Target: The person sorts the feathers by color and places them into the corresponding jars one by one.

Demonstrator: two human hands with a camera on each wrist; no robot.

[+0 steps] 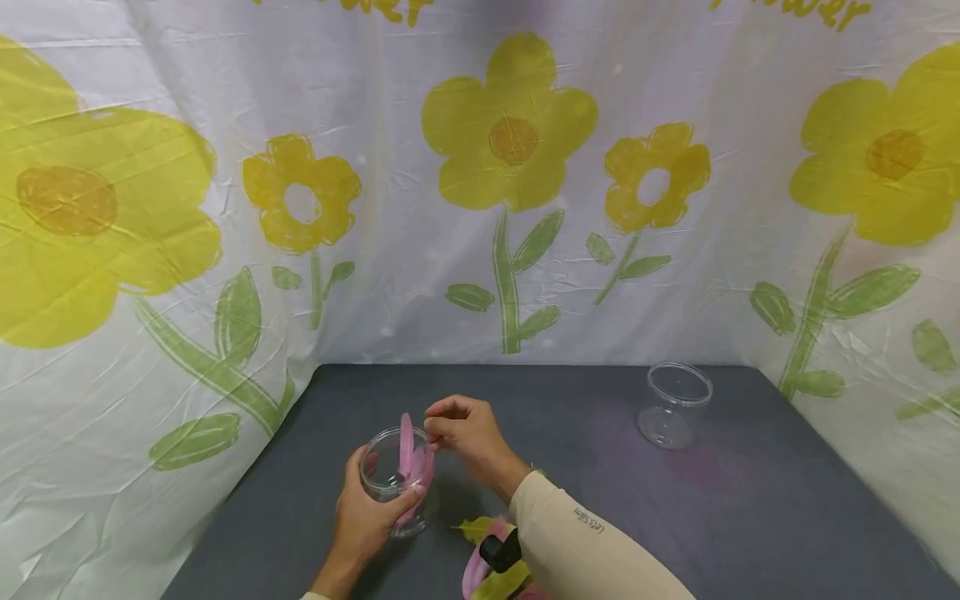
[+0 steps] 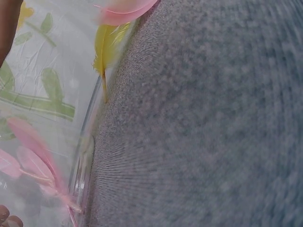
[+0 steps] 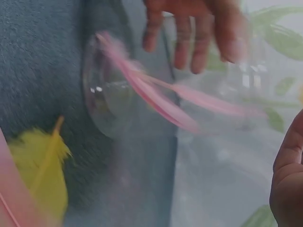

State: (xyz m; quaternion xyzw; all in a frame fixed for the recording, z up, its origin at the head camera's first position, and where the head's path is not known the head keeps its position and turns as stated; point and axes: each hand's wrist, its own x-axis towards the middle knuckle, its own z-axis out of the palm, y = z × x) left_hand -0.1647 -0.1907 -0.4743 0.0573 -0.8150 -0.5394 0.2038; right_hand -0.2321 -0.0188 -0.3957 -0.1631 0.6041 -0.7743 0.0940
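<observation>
My left hand (image 1: 367, 508) grips a clear plastic jar (image 1: 397, 528), tilted slightly, with its thumb across the near side. Inside the jar stand several pink feathers (image 1: 407, 446), one poking above the rim; they also show through the wall as pink feathers (image 3: 158, 106) in the right wrist view. At the rim's right side is my right hand (image 1: 471, 433), fingers bent, fingertips close to a pink feather's tip. I cannot tell whether they pinch it. Below my right forearm lie loose yellow and pink feathers, among them a yellow feather (image 3: 42, 165).
A second clear jar (image 1: 667, 425) stands at the back right of the dark grey table (image 1: 570, 392). A white curtain (image 1: 390, 292) printed with yellow flowers hangs behind and beside the table. A black wrist camera (image 1: 498, 552) sits by the loose feathers.
</observation>
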